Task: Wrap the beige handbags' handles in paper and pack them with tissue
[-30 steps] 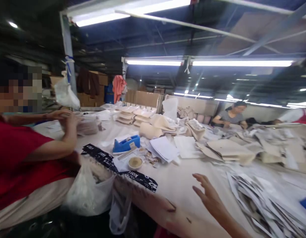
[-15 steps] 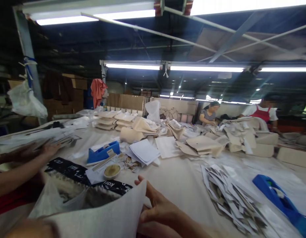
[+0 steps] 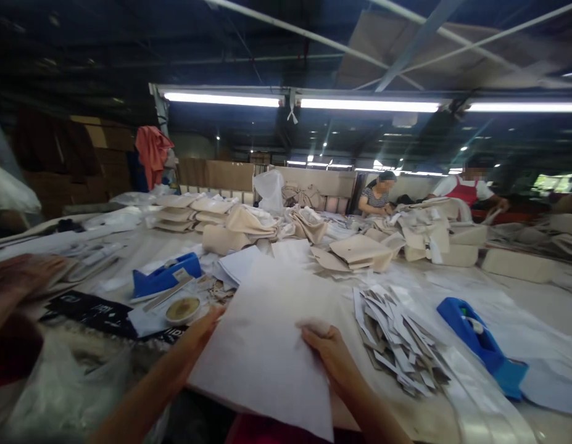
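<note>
A large white sheet (image 3: 262,345), paper-like, is held tilted in front of me over the table's near edge. My left hand (image 3: 210,322) grips its left side, the fingers partly hidden behind it. On the opposite side my right hand (image 3: 326,346) pinches the edge, thumb in front. Left of the sheet lie a round dish with a yellowish pad (image 3: 182,309), a blue tape dispenser (image 3: 166,275) and a black printed strip (image 3: 89,313) along an open bag. Folded white papers (image 3: 237,264) show just behind the sheet.
A heap of grey-white strips (image 3: 399,342) and a second blue tape dispenser (image 3: 480,345) lie to the right. Stacked beige pieces (image 3: 364,251) line the table's far side. A co-worker's hands (image 3: 33,271) are at the left; two people work at the far right.
Both hands now hold the white sheet up in front of me; earlier my right hand was at a white sheet's edge by the open bag. The view has shifted right and down.
</note>
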A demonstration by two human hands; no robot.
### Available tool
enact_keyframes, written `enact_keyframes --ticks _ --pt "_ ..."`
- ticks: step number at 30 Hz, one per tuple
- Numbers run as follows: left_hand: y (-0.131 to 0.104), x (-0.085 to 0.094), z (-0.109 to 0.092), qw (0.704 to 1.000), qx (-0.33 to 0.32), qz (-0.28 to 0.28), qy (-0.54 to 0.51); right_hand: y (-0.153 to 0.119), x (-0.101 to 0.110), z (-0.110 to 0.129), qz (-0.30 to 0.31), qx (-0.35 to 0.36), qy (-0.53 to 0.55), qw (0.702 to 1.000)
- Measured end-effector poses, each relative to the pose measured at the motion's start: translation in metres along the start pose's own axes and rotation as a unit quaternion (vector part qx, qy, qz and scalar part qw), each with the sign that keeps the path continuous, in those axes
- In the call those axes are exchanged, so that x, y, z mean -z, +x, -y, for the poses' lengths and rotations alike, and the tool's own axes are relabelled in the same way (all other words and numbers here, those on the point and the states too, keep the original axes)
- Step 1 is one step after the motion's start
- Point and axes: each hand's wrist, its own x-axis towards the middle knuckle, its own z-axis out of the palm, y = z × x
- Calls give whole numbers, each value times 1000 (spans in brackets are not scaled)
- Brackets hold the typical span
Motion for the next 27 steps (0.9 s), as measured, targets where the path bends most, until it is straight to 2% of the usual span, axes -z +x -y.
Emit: enact_keyframes --ticks 3,7,12,15,17,21,23,27 --pt "11 -16 23 999 40 29 3 6 21 -10 -32 -5 -32 999" --pt "25 -20 49 995 32 39 84 9 40 -23 -47 -11 -96 994" --pt "41 -12 75 992 16 -22 122 5 55 -35 -18 -44 -91 995" --pt "52 -7 78 990 -5 -77 121 11 72 -35 0 -52 -86 995" --pt "59 -4 75 986 -18 -122 114 22 92 -31 2 -50 -90 995" --pt "80 0 71 979 -26 -180 93 54 141 -13 -64 -8 -137 988" --pt "93 2 71 978 -22 -192 80 72 164 -4 -106 17 -211 971" --pt "120 -1 64 970 -16 -227 81 112 203 8 -154 45 -368 916"
